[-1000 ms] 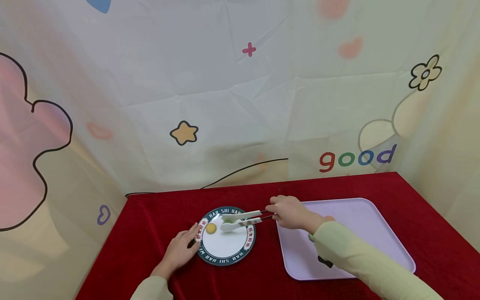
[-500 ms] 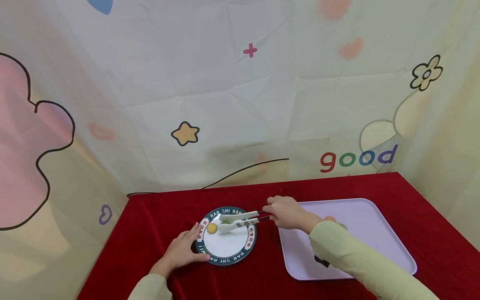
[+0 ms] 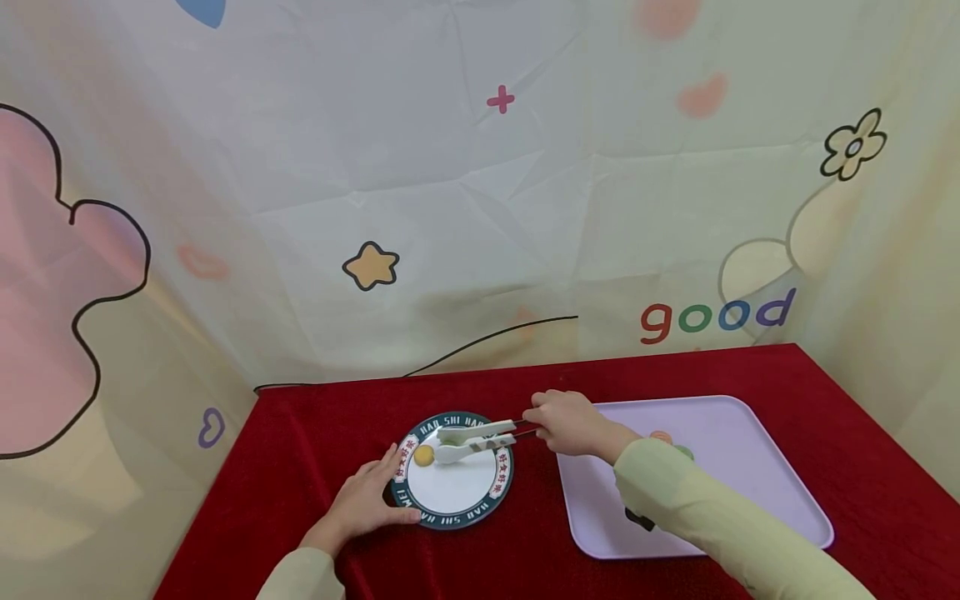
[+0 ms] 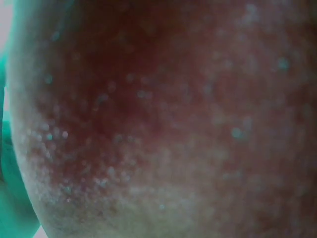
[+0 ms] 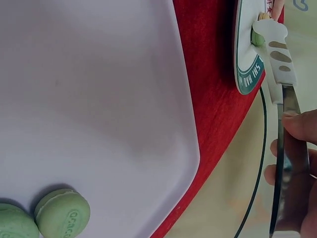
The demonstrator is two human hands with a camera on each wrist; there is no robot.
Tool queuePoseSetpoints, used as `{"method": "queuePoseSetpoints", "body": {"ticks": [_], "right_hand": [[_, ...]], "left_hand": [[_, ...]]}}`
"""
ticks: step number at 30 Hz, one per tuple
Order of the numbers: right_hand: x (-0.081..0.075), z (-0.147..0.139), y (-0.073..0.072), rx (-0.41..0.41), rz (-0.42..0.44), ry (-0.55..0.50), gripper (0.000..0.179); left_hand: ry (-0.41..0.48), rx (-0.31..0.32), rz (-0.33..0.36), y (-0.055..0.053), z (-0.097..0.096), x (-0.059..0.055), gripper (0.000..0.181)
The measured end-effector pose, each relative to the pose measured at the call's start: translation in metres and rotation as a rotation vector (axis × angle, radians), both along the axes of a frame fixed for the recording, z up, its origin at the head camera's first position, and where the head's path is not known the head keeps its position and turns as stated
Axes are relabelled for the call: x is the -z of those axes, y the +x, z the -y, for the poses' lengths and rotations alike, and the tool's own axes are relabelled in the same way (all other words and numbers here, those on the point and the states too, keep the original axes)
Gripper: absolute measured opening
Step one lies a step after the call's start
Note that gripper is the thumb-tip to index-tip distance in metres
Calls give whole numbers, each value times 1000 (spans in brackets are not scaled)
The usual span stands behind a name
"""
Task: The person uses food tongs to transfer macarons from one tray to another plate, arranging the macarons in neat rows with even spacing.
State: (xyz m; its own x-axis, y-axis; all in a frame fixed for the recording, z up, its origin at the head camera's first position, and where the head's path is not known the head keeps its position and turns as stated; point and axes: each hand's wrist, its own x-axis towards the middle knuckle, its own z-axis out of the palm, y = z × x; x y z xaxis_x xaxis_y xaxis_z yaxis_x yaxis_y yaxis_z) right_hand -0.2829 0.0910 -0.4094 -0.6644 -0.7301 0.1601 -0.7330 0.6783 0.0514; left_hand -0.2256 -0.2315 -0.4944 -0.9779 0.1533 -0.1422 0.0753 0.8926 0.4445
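My right hand (image 3: 572, 422) grips a pair of metal tongs (image 5: 292, 168) with white tips, which reach over the round plate (image 3: 450, 522). In the right wrist view a green macaron (image 5: 257, 38) shows at the tips, partly hidden by the nearer one; whether it touches the plate I cannot tell. A small yellow macaron-like piece (image 3: 423, 456) lies on the plate left of the tips. My left hand (image 3: 360, 504) rests at the plate's left rim, thumb spread from the fingers and touching the lower left edge. The left wrist view is blurred.
A lilac tray (image 3: 720, 408) stands right of the plate, partly under my right forearm. On it lie green macarons (image 5: 63, 214), an orange-pink piece (image 3: 661, 436) and a dark object (image 3: 639, 520). Red cloth (image 3: 525, 533) covers the table; a printed curtain (image 3: 480, 208) hangs behind.
My left thumb has spread out onto the plate's lower left rim. My right hand and the tongs have shifted slightly left, uncovering more of the pieces on the tray.
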Motion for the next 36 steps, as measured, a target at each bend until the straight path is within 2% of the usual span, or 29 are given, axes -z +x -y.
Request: {"method": "queuePoseSetpoints", "body": {"ticks": [10, 23, 36], "right_hand": [[-1, 3, -4, 3, 9, 13, 16], [-2, 2, -2, 23, 60, 27, 24], [-7, -7, -3, 32, 20, 66, 24]], "left_hand": [[4, -9, 7, 0, 0, 0, 107], [10, -15, 15, 0, -1, -1, 107], [17, -15, -3, 1, 0, 1, 107]]}}
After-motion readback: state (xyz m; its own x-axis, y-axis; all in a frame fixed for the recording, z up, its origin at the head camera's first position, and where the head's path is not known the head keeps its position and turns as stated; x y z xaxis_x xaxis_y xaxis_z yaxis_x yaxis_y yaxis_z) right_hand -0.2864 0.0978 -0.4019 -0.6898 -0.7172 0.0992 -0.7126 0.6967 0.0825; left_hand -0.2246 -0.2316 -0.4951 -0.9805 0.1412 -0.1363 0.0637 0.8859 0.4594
